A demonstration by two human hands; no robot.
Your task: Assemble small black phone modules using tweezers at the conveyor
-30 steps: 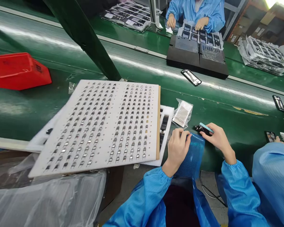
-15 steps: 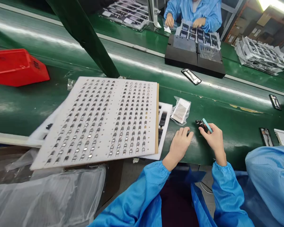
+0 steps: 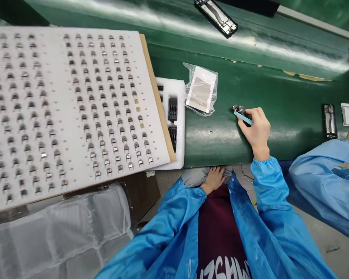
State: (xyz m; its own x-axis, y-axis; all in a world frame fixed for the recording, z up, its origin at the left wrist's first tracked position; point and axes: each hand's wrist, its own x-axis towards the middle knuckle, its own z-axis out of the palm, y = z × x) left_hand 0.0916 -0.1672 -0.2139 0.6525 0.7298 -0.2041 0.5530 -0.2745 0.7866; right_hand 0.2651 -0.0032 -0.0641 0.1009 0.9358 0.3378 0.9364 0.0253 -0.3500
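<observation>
On the green worktop point(image 3: 221, 149), near its front edge, a small black part point(image 3: 237, 109) lies flat, and the tip of a thin blue tool point(image 3: 244, 118) is laid against it. The tool is pinched between thumb and forefinger of the right hand point(image 3: 256, 131), whose other fingers are curled in beneath. The left hand point(image 3: 213, 179) is held below the worktop's edge, in the lap, with its fingers laid over a fold of grey cloth point(image 3: 192, 176); whether the cloth is gripped or only touched cannot be told. To the left, a white foam board point(image 3: 75, 104) is seen, filled almost wholly with rows of small metal clips, a few slots near its right edge being bare. Under that edge a foam tray point(image 3: 178, 87) with black combs is partly covered, and a clear plastic bag point(image 3: 201, 90) lies between the tray and the part. A phone frame point(image 3: 216, 13) rests farther back, another phone frame point(image 3: 329, 120) to the right, beside a co-worker's blue sleeve point(image 3: 322, 174). The work on the part is judged to be under way only: nothing is yet fitted to it, and most clips are untouched.
</observation>
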